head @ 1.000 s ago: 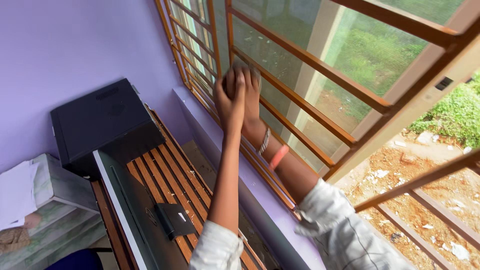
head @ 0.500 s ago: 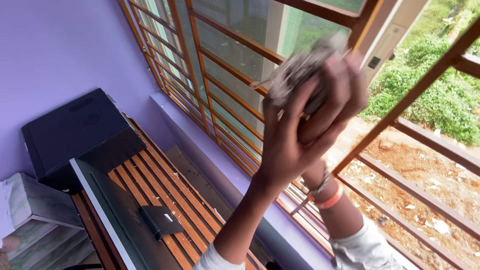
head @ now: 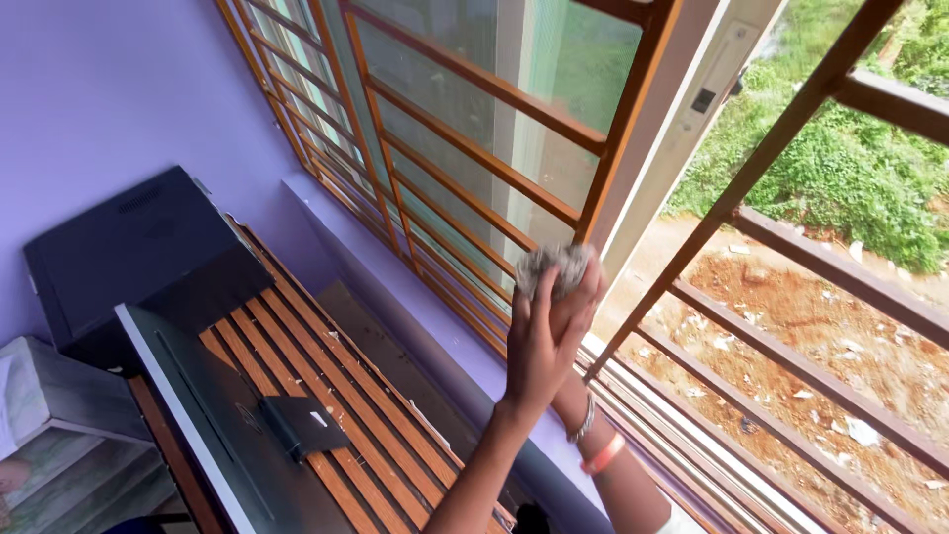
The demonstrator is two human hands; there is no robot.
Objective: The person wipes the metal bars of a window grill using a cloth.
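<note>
Grey cloth wad (head: 554, 267) between 2 raised hands, left hand (head: 539, 341), right hand (head: 578, 297), beside brown window grille (head: 603, 168)

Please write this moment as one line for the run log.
left hand: shut on crumpled grey cloth | right hand: behind, grip unclear | cloth near brown wooden window frame

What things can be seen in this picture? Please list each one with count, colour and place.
crumpled wad: one, grey, held up at the window frame between both hands
window grille: one, brown wooden bars, across the panes
window sill: one, purple, under the grille
slatted desk: one, brown wood, below the sill
computer case: one, black, on the desk by the purple wall
monitor: one, dark, seen from above on the desk
bracelets: two, one silver and one orange, on the right wrist
left hand: one, grip closed on the wad
right hand: one, mostly hidden behind the left, also on the wad
</note>
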